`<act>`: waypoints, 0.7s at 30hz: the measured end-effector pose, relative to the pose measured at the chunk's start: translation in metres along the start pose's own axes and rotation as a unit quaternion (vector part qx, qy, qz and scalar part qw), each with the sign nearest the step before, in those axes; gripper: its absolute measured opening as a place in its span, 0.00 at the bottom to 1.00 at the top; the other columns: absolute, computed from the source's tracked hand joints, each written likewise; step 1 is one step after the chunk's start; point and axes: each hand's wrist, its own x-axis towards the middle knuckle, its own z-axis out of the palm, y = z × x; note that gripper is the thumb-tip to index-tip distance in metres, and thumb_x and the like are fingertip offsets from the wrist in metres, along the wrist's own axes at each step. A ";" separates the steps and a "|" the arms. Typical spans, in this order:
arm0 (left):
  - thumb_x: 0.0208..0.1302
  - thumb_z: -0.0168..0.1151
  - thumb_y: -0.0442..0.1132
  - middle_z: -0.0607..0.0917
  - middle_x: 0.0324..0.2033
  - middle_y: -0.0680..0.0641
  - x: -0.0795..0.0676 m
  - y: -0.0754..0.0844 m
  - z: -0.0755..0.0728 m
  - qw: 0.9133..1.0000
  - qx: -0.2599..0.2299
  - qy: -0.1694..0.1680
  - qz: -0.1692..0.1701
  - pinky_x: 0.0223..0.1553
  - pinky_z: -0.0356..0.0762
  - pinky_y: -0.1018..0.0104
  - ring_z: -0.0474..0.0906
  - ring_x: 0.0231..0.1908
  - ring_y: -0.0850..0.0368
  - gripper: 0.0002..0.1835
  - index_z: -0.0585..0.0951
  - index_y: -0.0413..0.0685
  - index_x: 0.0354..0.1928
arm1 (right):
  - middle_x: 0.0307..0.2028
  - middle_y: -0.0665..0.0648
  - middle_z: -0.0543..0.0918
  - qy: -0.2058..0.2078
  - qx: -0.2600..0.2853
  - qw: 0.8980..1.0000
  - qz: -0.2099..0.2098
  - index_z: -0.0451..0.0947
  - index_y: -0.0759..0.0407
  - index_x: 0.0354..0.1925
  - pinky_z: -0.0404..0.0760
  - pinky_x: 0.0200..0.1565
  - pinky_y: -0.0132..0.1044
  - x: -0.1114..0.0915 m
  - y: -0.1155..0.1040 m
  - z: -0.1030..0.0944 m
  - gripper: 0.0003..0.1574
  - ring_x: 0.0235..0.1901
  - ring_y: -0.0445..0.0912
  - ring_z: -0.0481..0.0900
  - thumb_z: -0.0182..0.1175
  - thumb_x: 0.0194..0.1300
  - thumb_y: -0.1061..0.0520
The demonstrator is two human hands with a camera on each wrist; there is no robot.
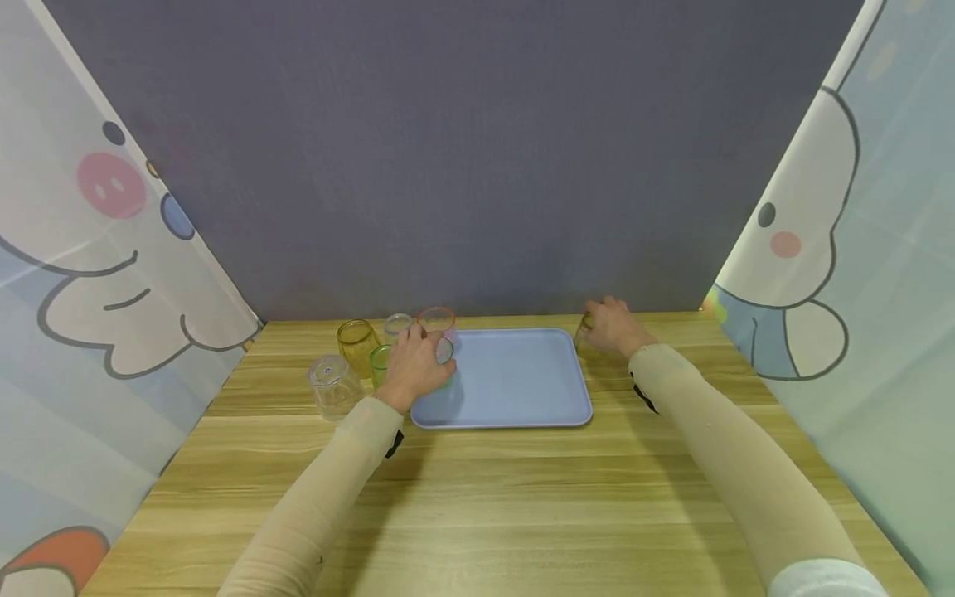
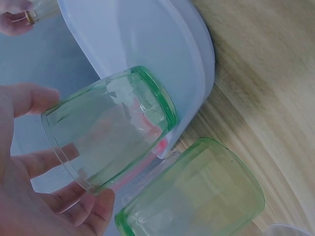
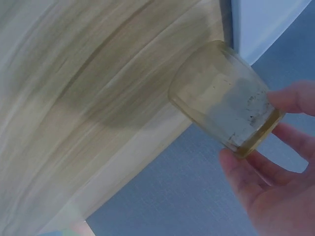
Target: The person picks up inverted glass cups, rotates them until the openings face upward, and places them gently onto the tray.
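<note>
My left hand (image 1: 416,366) pinches a green-tinted drinking glass (image 2: 110,130) near its thin rim, thumb on one side and fingers on the other. Its thick base points toward the left end of the pale blue tray (image 1: 515,377); whether it touches cannot be told. Close beside it stands a second green glass (image 2: 197,191), off the tray. Beyond the tray's right edge, my right hand (image 1: 613,325) grips an amber-tinted glass (image 3: 221,101) by its thick base, with the mouth turned down toward the wooden table. In the head view the hand partly hides this glass.
Left of the tray stand a clear glass (image 1: 336,390), a yellow-amber glass (image 1: 357,347), a smaller clear glass (image 1: 398,326) and a pink glass (image 1: 436,318) at the tray's back left corner. A grey panel (image 1: 477,166) rises behind the wooden table (image 1: 522,506).
</note>
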 end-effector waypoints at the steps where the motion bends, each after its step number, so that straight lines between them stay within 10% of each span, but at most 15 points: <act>1: 0.59 0.58 0.54 0.71 0.49 0.39 0.000 0.000 0.000 1.000 0.001 0.000 0.000 0.47 0.68 0.49 0.65 0.49 0.44 0.30 0.75 0.47 0.60 | 0.54 0.71 0.69 -0.003 0.001 1.000 0.002 0.69 0.63 0.61 0.68 0.53 0.62 0.000 -0.001 -0.001 0.32 0.57 0.68 0.64 0.56 0.57 0.58; 21: 0.61 0.58 0.52 0.70 0.51 0.41 0.000 0.001 -0.002 1.000 -0.016 -0.007 -0.009 0.50 0.65 0.45 0.63 0.52 0.42 0.27 0.75 0.49 0.60 | 0.56 0.70 0.68 -0.039 0.004 0.999 0.011 0.68 0.61 0.62 0.68 0.53 0.62 -0.007 -0.004 -0.007 0.33 0.57 0.67 0.62 0.56 0.58 0.58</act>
